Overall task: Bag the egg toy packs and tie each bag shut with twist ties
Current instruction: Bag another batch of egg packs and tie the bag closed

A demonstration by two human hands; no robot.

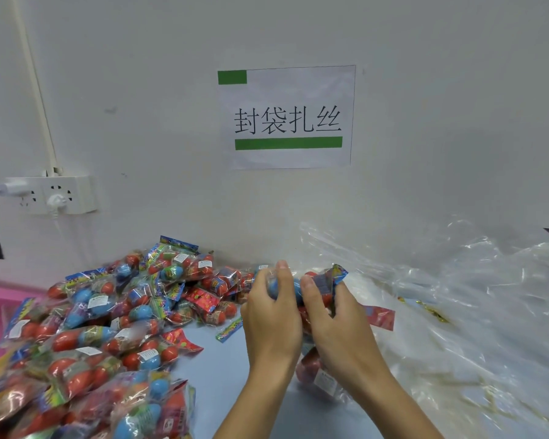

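My left hand point(271, 315) and my right hand point(332, 318) both grip one egg toy pack point(322, 282) with red and blue eggs, held above the blue table at its middle. The fingers of both hands curl over the pack's top. Below my right wrist lies another pack with a red egg point(314, 372), partly hidden. A large heap of egg toy packs point(102, 327) covers the table's left side. Clear plastic bags point(457, 312) lie crumpled on the right. Gold twist ties point(431, 312) show under the plastic.
The blue table point(216, 369) meets a white wall with a paper sign point(287, 117). A socket strip with plugs point(49, 194) hangs at the left. A pink object point(0, 299) stands at the far left edge.
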